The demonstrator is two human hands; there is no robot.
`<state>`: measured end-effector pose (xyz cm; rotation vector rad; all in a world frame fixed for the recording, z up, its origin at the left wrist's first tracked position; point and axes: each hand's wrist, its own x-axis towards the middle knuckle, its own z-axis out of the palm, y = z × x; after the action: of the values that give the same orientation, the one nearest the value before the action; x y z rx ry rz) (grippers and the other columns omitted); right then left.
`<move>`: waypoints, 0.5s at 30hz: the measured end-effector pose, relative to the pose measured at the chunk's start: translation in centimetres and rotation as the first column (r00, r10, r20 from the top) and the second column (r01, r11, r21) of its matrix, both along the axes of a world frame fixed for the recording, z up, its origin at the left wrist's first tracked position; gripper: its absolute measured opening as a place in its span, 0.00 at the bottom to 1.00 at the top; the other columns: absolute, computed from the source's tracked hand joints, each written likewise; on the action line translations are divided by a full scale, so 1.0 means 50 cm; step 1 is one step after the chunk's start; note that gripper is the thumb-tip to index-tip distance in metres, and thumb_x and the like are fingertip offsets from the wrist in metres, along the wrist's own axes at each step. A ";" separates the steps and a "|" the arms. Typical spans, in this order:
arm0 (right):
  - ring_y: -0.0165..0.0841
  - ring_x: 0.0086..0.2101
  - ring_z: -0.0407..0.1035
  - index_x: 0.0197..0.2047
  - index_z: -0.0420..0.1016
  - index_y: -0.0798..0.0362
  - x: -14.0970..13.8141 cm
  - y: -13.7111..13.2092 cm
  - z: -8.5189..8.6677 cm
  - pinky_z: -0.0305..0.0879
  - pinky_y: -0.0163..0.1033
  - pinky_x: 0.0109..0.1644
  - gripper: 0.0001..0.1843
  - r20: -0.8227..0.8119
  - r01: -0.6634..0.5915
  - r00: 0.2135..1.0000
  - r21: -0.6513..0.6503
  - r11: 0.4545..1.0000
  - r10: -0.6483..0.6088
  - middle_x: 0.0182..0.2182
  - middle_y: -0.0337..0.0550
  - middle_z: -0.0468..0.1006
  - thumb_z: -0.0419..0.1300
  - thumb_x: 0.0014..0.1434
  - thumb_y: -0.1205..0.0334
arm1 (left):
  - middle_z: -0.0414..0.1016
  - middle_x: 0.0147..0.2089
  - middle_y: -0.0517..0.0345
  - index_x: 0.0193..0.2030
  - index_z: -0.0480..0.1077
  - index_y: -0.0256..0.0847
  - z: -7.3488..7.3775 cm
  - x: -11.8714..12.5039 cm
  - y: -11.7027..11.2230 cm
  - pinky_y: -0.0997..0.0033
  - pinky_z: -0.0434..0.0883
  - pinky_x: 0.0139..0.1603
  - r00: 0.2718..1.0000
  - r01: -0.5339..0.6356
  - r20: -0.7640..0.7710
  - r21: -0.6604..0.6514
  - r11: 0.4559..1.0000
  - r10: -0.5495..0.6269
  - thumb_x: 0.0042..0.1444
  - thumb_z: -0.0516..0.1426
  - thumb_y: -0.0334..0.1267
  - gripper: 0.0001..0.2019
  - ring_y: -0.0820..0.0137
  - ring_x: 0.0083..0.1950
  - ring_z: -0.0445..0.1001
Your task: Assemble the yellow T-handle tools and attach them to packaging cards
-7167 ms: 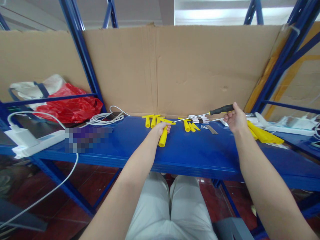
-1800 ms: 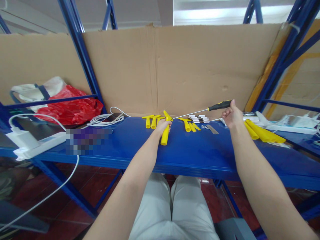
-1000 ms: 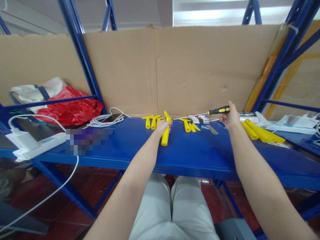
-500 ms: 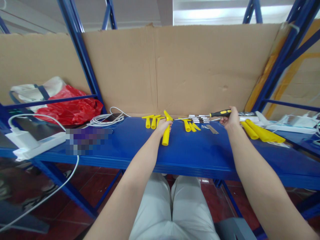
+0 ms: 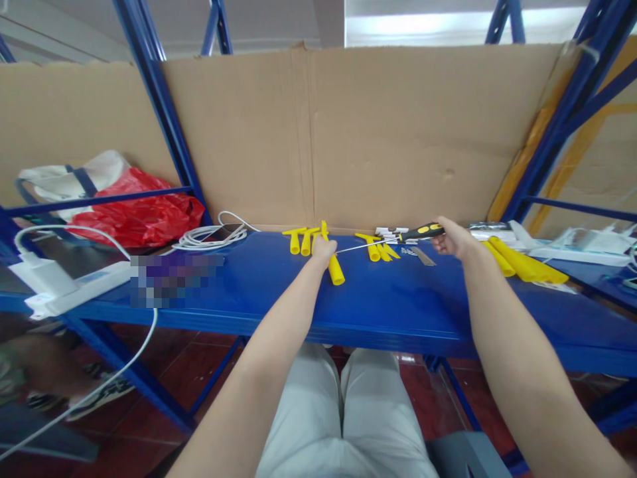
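Note:
My left hand point(image 5: 323, 249) is closed round a yellow plastic handle point(image 5: 335, 271) that rests on the blue shelf point(image 5: 398, 305), its long end pointing toward me and to the right. My right hand point(image 5: 450, 239) grips a screwdriver point(image 5: 421, 232) by its black and yellow grip. The thin metal shaft runs left and its tip sits right beside my left hand, at the handle's top. Several more yellow handles point(image 5: 298, 238) lie behind my left hand, and others point(image 5: 375, 249) lie between my two hands.
A cardboard sheet point(image 5: 348, 139) backs the shelf. Yellow tubes point(image 5: 522, 264) and white parts lie at the right. A white coiled cable point(image 5: 209, 236), a power strip point(image 5: 70, 285) and a red bag point(image 5: 139, 212) are at the left. Blue uprights point(image 5: 164, 113) frame the bay. Someone's shoe shows on the floor, lower left.
My right hand has lowered and come leftward, bringing the screwdriver tip to the handle in my left hand. The handle has swung so its long end now points right.

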<state>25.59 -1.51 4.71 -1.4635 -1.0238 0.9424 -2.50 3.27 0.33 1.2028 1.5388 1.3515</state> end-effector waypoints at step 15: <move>0.26 0.16 0.61 0.26 0.67 0.52 0.024 -0.030 -0.026 0.51 0.29 0.12 0.25 0.305 -0.274 0.823 -0.526 0.805 0.479 0.20 0.39 0.71 0.78 0.31 0.55 | 0.78 0.45 0.49 0.64 0.63 0.39 -0.035 0.016 0.021 0.73 0.71 0.34 0.968 0.177 -0.198 0.098 0.979 -0.155 0.44 0.57 0.20 0.37 0.67 0.33 0.77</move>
<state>26.78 -3.02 3.41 -1.9615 -1.5429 1.2541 -1.70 4.33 -1.44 1.5358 1.4669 1.2585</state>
